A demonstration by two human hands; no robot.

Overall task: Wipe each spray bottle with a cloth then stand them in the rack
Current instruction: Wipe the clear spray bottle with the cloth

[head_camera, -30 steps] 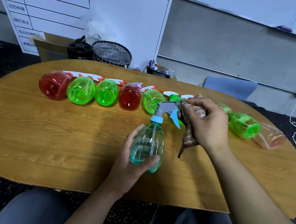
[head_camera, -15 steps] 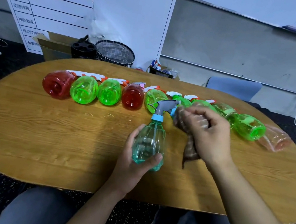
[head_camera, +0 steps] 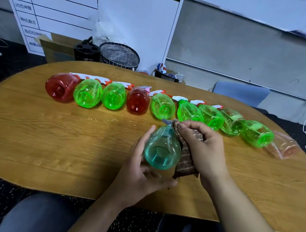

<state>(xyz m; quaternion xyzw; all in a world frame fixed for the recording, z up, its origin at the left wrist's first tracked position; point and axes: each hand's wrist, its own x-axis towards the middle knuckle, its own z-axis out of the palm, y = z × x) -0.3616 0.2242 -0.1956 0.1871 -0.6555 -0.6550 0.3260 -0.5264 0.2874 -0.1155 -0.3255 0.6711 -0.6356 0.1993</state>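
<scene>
**Teal bottle tipped and wiped above the table**

Head view: the left hand (head_camera: 141, 170) cradles a teal bottle (head_camera: 162, 149) from below and the left, fingers curled round its lower body and thumb up along its side. The bottle is tilted with its base toward the camera and its grey nozzle pointing away, held just above the wooden table (head_camera: 47, 141). The right hand (head_camera: 204, 152) grips a brown cloth (head_camera: 185, 157), fingers closed round it, and presses it against the bottle's right side and neck; the cloth's tail hangs down beside the base.

Behind them a row of bottles lies on its side across the table: a red one (head_camera: 60, 87) at the left end, several green ones (head_camera: 88, 93), another red, and a pale pink one (head_camera: 284, 145) at the right end. Beyond the table stand a wire basket (head_camera: 119, 56) and a whiteboard (head_camera: 84, 9).
</scene>
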